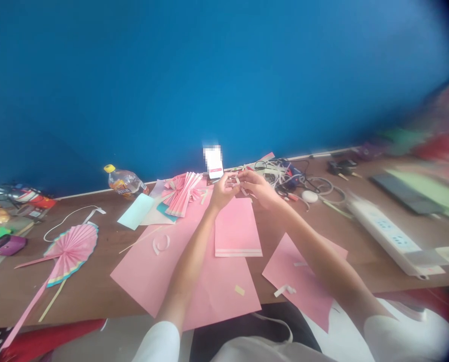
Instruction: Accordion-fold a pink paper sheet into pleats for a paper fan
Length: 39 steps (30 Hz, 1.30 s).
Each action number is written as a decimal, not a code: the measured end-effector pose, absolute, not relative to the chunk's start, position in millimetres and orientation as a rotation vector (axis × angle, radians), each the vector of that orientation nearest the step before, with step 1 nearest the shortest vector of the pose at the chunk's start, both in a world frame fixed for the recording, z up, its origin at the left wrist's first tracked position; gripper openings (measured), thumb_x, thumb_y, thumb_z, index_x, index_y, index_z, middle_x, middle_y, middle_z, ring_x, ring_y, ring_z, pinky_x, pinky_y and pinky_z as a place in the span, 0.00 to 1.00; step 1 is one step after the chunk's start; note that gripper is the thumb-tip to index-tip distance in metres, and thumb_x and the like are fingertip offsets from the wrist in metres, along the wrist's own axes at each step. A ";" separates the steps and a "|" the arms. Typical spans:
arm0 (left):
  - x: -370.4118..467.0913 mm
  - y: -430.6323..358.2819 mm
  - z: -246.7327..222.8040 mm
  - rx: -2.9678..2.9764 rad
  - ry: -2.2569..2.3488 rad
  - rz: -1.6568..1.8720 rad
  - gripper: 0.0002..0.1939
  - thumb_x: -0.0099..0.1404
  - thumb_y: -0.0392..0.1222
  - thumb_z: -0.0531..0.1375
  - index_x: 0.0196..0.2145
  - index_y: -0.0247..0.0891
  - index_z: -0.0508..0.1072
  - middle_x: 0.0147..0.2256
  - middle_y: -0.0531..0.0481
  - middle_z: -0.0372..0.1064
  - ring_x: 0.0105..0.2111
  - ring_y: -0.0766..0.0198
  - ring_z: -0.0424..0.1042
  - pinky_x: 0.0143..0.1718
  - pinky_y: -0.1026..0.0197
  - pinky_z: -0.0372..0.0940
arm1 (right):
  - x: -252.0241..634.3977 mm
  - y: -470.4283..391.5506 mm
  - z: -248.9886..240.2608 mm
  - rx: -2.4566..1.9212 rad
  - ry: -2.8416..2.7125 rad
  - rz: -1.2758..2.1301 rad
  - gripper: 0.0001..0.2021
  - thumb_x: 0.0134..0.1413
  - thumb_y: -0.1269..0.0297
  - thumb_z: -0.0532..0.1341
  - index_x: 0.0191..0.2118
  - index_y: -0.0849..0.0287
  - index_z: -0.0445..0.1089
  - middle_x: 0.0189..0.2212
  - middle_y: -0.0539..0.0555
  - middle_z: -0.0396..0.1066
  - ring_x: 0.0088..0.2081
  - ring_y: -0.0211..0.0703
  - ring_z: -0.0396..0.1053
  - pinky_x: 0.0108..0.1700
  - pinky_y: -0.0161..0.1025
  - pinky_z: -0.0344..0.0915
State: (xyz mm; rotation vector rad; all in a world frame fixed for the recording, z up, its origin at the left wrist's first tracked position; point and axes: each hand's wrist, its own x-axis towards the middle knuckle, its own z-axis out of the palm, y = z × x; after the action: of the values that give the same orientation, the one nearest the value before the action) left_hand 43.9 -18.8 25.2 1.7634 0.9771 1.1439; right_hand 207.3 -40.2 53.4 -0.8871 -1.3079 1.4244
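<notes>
My left hand (225, 192) and my right hand (255, 185) are close together above the back edge of a pink folded sheet (238, 226). Between their closed fingers is a thin white strip (239, 183), blurred, which both hands seem to pinch. Two pale lines run along the front edge of the folded sheet. Beneath it lies a larger pink sheet (152, 281), bearing a curled white strip (161, 244) and a small yellowish piece (240, 290). Behind my hands a phone (214, 163) stands upright near the wall.
Left lie a pink pleated fan (71, 249) and a bottle (124, 182); pleated pink paper (182, 193) is left of my hands. Right are tangled cables (280, 173), a power strip (388, 234), a dark flat object (407, 193) and another pink sheet (294, 276).
</notes>
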 end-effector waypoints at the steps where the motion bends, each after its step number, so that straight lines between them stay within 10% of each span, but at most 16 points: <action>1: 42.6 -17.0 24.0 1.742 0.966 1.133 0.22 0.61 0.45 0.62 0.52 0.38 0.67 0.55 0.41 0.67 0.49 0.60 0.71 0.48 0.60 0.67 | 207.1 -40.8 52.7 -0.874 -1.364 1.382 0.15 0.48 0.62 0.64 0.43 0.53 0.64 0.34 0.49 0.70 0.26 0.33 0.63 0.28 0.34 0.60; 13: 33.1 -8.3 26.0 1.677 0.837 1.201 0.19 0.63 0.51 0.61 0.47 0.35 0.74 0.48 0.41 0.73 0.43 0.61 0.74 0.44 0.61 0.68 | 208.1 -49.3 60.0 -0.888 -1.721 1.098 0.12 0.57 0.57 0.59 0.43 0.53 0.56 0.44 0.55 0.70 0.40 0.44 0.72 0.36 0.41 0.70; 27: 27.0 -22.5 48.1 2.166 1.188 1.227 0.19 0.71 0.53 0.50 0.40 0.38 0.75 0.42 0.45 0.75 0.38 0.63 0.73 0.40 0.63 0.65 | 207.1 -46.6 56.4 -0.988 -1.797 1.016 0.10 0.55 0.61 0.57 0.43 0.55 0.59 0.43 0.54 0.66 0.34 0.39 0.71 0.32 0.36 0.68; 39: 21.0 -13.6 51.1 1.345 1.106 1.226 0.19 0.67 0.56 0.54 0.43 0.37 0.66 0.35 0.45 0.77 0.30 0.64 0.76 0.30 0.65 0.68 | 212.9 -49.9 55.5 -1.182 -2.393 0.481 0.15 0.55 0.74 0.52 0.49 0.58 0.61 0.39 0.58 0.72 0.34 0.43 0.69 0.34 0.36 0.59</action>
State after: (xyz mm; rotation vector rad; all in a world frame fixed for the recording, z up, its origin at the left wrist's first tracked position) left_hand 21.0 -13.6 51.1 1.3447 1.1058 1.2256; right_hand 212.9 -49.9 55.5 -1.1820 -2.3928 0.4811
